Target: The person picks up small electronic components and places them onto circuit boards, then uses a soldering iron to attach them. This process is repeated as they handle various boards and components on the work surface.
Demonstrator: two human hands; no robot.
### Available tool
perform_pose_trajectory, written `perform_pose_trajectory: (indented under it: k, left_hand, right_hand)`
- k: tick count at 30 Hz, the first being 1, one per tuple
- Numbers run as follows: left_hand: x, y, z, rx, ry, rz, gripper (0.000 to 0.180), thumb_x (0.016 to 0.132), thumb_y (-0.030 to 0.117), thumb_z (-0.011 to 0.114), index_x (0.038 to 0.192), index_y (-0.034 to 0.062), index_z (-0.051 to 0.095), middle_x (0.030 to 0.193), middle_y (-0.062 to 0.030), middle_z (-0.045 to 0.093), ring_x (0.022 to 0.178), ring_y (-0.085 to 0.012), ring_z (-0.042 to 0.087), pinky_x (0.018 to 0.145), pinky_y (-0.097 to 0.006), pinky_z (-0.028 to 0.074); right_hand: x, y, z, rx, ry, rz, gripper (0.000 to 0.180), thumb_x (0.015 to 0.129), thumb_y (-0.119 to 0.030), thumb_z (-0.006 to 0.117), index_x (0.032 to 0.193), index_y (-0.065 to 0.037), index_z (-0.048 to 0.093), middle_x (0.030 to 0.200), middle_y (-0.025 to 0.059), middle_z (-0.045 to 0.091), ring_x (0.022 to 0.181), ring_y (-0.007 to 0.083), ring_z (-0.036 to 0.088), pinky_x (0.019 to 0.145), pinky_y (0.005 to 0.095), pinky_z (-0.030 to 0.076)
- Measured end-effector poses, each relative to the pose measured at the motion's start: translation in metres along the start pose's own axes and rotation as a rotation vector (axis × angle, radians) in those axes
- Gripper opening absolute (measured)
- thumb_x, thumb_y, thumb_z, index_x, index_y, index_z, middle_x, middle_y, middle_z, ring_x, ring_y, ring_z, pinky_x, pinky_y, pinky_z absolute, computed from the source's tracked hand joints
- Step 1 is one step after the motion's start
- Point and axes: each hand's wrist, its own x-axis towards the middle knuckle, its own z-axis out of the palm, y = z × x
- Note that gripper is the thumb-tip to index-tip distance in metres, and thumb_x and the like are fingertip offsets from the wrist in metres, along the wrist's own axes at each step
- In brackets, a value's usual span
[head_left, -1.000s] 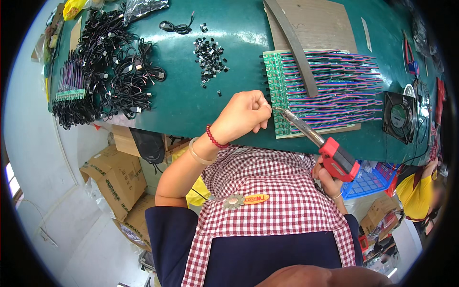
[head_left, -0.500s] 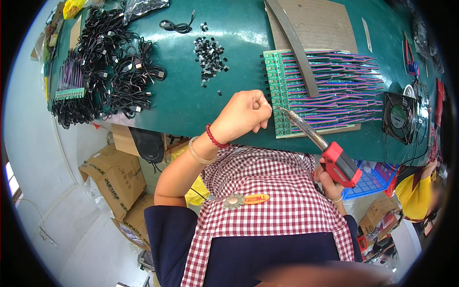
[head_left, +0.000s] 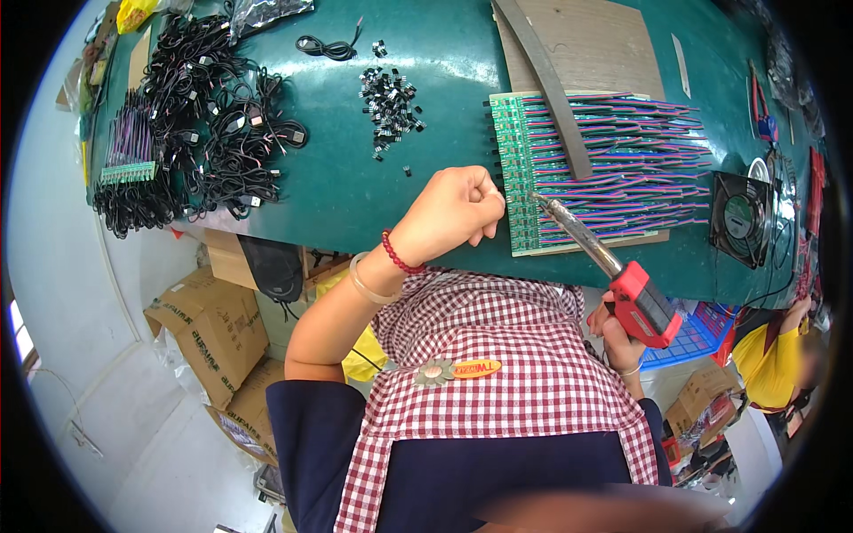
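We're logging black connectors [head_left: 388, 102] lying left of the green board panel [head_left: 515, 169]; left hand [head_left: 457, 209] sitting by its left edge, grip pressed together, contents unclear; soldering iron [head_left: 633, 286] angling over it; right hand [head_left: 617, 339] on its near side, grip wrapping the iron.

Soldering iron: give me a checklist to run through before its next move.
1. Soldering iron gripped in the right hand: ok.
2. Iron's tip over the green circuit boards: ok; whether it touches them, cannot tell.
3. Left hand apart from the tip: ok, a gap shows, though a small one.
4. Grey flat bar lying across the wires: ok.
5. Anything pinched in the left hand's curled fingers: cannot tell, too small.
6. Tip hot: cannot tell.
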Motion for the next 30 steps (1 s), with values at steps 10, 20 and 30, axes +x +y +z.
perform_pose_trajectory:
  k: [10,20,30]
  left_hand:
    - [0.000,-0.001,0.000,-0.017,-0.006,0.003,0.011,0.084,0.008,0.053,0.075,0.0022,0.049,0.060,-0.0042,0.057,0.046,-0.0050,0.047,0.042,-0.018,0.036]
    - [0.001,0.000,0.001,0.001,0.006,-0.005,0.012,0.084,0.008,0.053,0.074,0.0024,0.049,0.060,-0.0040,0.057,0.046,-0.0049,0.047,0.042,-0.018,0.036]
    - [0.000,0.010,0.006,-0.016,-0.003,0.015,0.011,0.084,0.009,0.053,0.074,0.0031,0.051,0.060,-0.0036,0.056,0.046,-0.0066,0.049,0.041,-0.019,0.037]
  right_hand:
    - [0.000,0.009,0.001,-0.087,-0.085,0.005,0.035,0.083,-0.013,0.058,0.111,0.004,0.046,0.064,0.0057,0.049,0.057,0.0139,0.047,0.056,0.0295,0.041]
    - [0.004,-0.014,0.001,0.064,0.117,-0.038,0.040,0.079,-0.019,0.061,0.108,0.004,0.047,0.058,0.0051,0.047,0.051,0.0139,0.045,0.051,0.0284,0.039]
    - [0.007,-0.053,-0.047,0.153,0.470,-0.536,0.047,0.082,-0.029,0.058,0.112,0.005,0.043,0.055,0.0036,0.042,0.046,0.0116,0.039,0.042,0.0243,0.036]
